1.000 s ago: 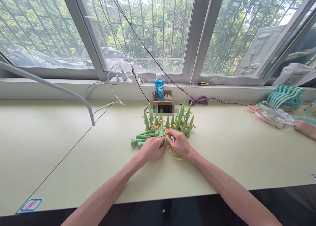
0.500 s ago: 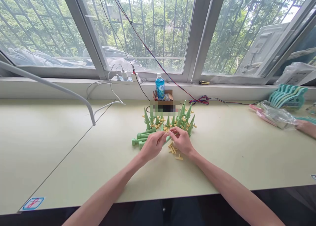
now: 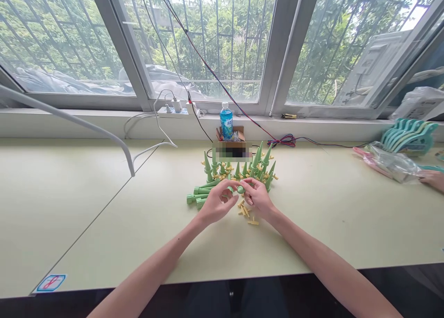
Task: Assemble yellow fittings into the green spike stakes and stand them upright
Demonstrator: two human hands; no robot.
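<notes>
Detail: green cone (image 3: 239, 189) held above bench (image 3: 312, 225), just before cone pile (image 3: 258, 163) | left hand (image 3: 217, 204) and right hand (image 3: 258, 198) both pinch it | judged light, stiff, smooth plastic; take by wide base.

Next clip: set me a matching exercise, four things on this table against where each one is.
Things: 1 bottle; 2 hangers; 3 yellow pegs; 4 raised cone.
Places: A at the far right end of the table; B between left hand and right hand; C standing at the box; D loose by the right wrist.
Pairs: 1-C, 2-A, 3-D, 4-B.
</notes>
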